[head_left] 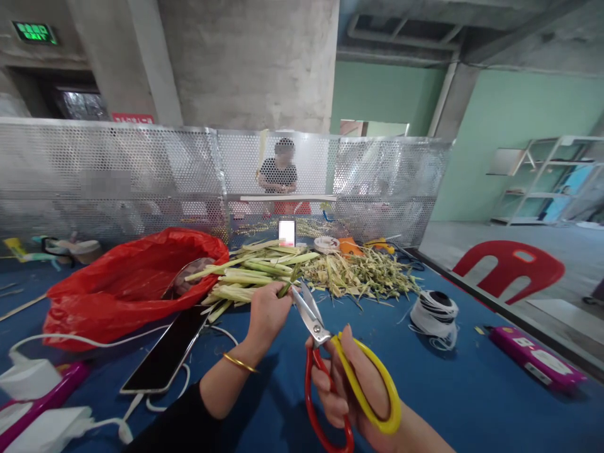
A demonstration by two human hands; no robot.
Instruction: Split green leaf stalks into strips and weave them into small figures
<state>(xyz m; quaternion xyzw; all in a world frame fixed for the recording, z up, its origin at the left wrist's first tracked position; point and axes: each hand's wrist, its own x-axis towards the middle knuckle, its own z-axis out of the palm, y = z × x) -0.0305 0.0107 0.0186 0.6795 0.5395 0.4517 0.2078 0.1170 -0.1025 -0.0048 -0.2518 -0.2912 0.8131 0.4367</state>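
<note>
Scissors with one red and one yellow handle are in my right hand, whose fingers run through the loops. Their blades stand apart, tips pointing away from me. Just left of the tips, my left hand is closed in a pinch on a green plant stalk that rises between the blades. Behind my left hand lies a pile of long pale-green stalks. To its right spreads a heap of short cut pieces. My left fingertips are partly hidden.
A red plastic bag stands open at left, beside a phone with white cables. At right are a spool of white thread, a purple packet and a red chair. A perforated metal screen separates me from another person.
</note>
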